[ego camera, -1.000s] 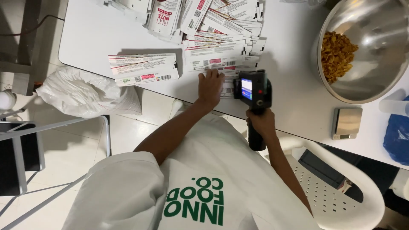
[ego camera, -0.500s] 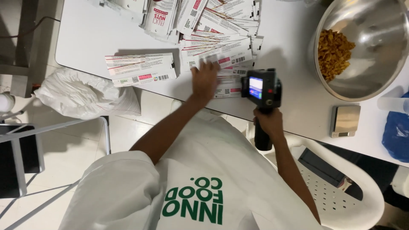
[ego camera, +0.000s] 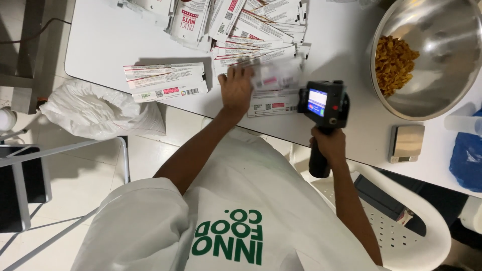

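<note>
White pouches (ego camera: 165,83) with red stripes; black handheld printer (ego camera: 325,105) (blue screen); silver bowl (ego camera: 442,75).
</note>
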